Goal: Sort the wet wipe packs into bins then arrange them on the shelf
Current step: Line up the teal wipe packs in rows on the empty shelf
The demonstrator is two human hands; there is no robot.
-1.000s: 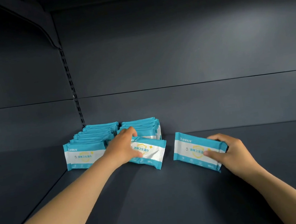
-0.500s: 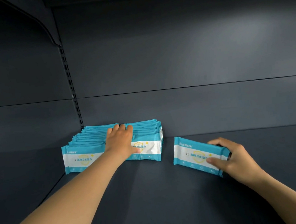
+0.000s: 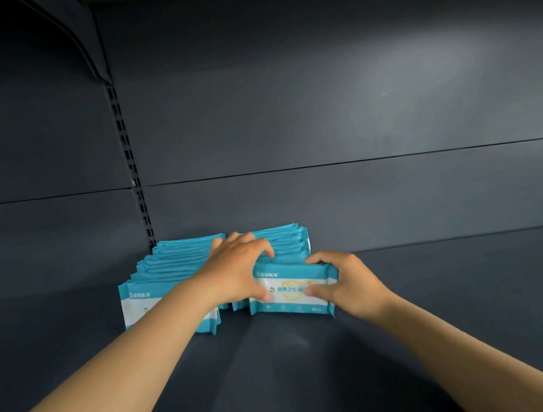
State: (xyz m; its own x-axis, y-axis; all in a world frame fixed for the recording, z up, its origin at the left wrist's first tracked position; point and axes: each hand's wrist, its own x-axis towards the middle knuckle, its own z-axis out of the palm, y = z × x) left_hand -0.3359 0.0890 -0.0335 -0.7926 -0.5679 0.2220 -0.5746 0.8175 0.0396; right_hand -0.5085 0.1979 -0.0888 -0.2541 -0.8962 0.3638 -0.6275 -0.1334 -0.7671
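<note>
Two rows of teal-and-white wet wipe packs stand upright on the dark shelf (image 3: 448, 303), the left row (image 3: 168, 271) and the right row (image 3: 285, 242) side by side against the back left. One more wet wipe pack (image 3: 290, 291) stands at the front of the right row. My right hand (image 3: 349, 282) grips its right end, thumb on the front face. My left hand (image 3: 237, 272) rests over the top of the right row, fingers spread, thumb touching the pack's left edge.
A slotted upright (image 3: 133, 175) runs up the back panel just behind the left row. An upper shelf bracket (image 3: 82, 40) hangs at the top left. The shelf surface stretches bare to the right of the packs.
My right hand has carried its pack left from the open shelf to the front of the right row. My left hand stayed on top of that row and spread its fingers.
</note>
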